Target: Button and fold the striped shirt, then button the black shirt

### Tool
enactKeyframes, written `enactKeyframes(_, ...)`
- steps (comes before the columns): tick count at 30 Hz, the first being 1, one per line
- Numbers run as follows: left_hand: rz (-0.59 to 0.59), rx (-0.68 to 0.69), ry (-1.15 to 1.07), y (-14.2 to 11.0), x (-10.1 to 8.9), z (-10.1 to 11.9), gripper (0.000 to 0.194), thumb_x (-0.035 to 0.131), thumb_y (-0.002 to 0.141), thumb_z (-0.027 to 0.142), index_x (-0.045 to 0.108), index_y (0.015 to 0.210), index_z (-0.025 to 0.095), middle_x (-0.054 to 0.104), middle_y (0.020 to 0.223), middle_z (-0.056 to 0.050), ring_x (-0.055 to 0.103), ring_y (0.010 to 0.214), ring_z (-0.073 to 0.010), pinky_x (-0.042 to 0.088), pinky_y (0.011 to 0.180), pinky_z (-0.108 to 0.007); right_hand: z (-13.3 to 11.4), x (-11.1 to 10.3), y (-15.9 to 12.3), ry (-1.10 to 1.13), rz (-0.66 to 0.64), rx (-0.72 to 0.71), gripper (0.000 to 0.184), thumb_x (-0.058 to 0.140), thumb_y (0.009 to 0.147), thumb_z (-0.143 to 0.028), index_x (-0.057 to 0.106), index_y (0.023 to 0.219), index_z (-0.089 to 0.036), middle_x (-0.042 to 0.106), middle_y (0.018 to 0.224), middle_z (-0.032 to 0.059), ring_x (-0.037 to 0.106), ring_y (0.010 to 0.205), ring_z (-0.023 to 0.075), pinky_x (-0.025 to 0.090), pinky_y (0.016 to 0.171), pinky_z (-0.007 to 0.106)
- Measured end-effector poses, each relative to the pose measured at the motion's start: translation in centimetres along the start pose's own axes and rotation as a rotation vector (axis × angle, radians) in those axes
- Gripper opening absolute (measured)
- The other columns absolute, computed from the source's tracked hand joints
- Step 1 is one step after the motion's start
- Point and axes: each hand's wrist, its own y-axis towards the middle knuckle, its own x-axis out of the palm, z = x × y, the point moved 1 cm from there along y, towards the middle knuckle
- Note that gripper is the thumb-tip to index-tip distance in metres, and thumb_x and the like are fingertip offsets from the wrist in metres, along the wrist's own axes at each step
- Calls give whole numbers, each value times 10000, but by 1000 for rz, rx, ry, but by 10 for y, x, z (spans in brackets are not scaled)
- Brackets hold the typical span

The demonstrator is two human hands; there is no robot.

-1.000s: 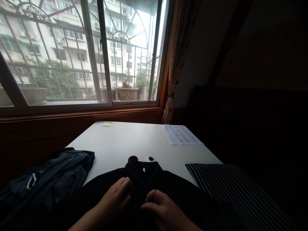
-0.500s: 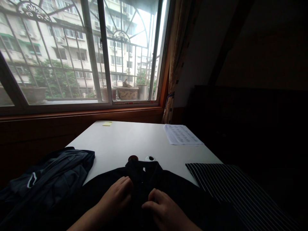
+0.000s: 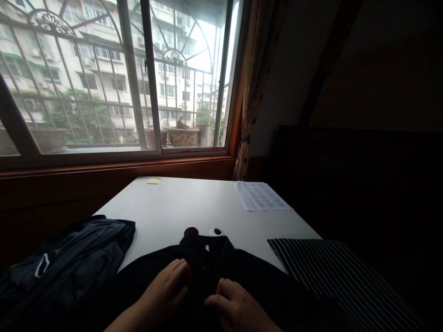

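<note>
A black collared shirt [image 3: 256,265] is spread over the near part of the table, collar to the far side, with a small white label inside the neck. My left hand [image 3: 171,283] is closed at the left side of its front opening, fingers curled down onto the cloth. On the other side of the opening, my right hand [image 3: 235,299] pinches the dark fabric between thumb and bent fingers. The fingertips and the exact grip are partly lost in the dark cloth. Just beyond the collar sit a brown round item [image 3: 191,231] and a white round item [image 3: 216,232] with a dark centre.
Dark clothing [image 3: 93,253] with a white mark is heaped on the left of the white table [image 3: 187,198]. A black-and-white striped cloth [image 3: 332,263] lies at the right. Printed sheets [image 3: 261,196] and a yellow sticky note [image 3: 154,180] are at the far edge, below a window.
The view has tilted up slightly, so everything sits a little lower. Both hands stay at the shirt's front with almost the same pose.
</note>
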Motion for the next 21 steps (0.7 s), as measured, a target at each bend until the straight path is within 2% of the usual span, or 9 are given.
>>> enactKeyframes(5, -5, -8, 0, 0, 1, 0, 137, 463, 826, 85, 503, 861, 212, 593, 920, -52, 541, 844, -200, 462, 742, -300, -4, -2, -1, -108, -58, 11, 261, 598, 844, -188, 657, 1088, -262, 666, 948, 42, 627, 770, 192, 419, 675, 293)
enactKeyframes(12, -22, -10, 4, 0, 0, -1, 131, 469, 838, 85, 514, 850, 208, 590, 910, -45, 549, 832, -195, 453, 733, -297, -5, 5, -3, -134, -96, 27, 288, 558, 838, -189, 624, 1112, -245, 732, 838, 13, 674, 730, 187, 401, 708, 299)
enactKeyframes(21, -38, 3, -12, 1, -2, 1, 132, 470, 877, 99, 549, 867, 204, 592, 926, -50, 547, 850, -196, 444, 735, -295, -17, -12, -2, -72, -192, 109, 498, 536, 786, -129, 610, 1261, -257, 763, 921, 37, 705, 823, 221, 446, 812, 353)
